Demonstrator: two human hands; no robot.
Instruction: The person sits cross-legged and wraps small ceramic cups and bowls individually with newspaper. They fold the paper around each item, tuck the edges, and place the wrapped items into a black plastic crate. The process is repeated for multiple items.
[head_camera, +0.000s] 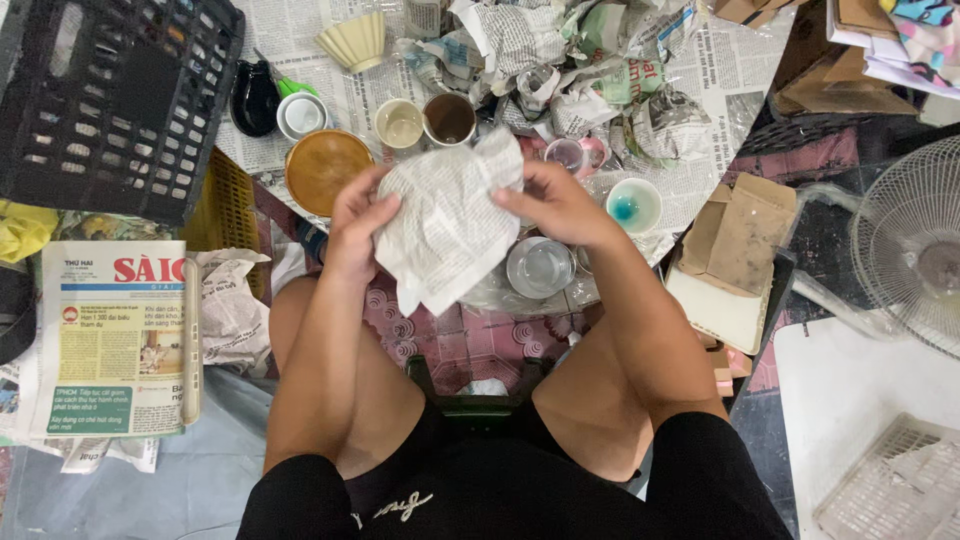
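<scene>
Fingers of both hands curl around a newspaper-wrapped bundle (447, 225); left hand (356, 218) grips its left edge, right hand (553, 203) pinches the top right corner. The bundle is held above the knees, over pink patterned floor tiles (455, 340). What is inside is hidden.

To do it well, judging from the grip: keep the paper taut, fold loose corners flat, support underneath so the contents don't slip.

Spread newspaper (300, 40) on the floor carries a brown glazed plate (322, 165), two small cups (425, 120), a clear glass dish (540, 266), a blue-centred bowl (633, 205) and crumpled paper (560, 60). Black crate (110, 100) top left, folded newspaper stack (115, 335) on the left, cardboard box (740, 235) and fan (915, 245) on the right.
</scene>
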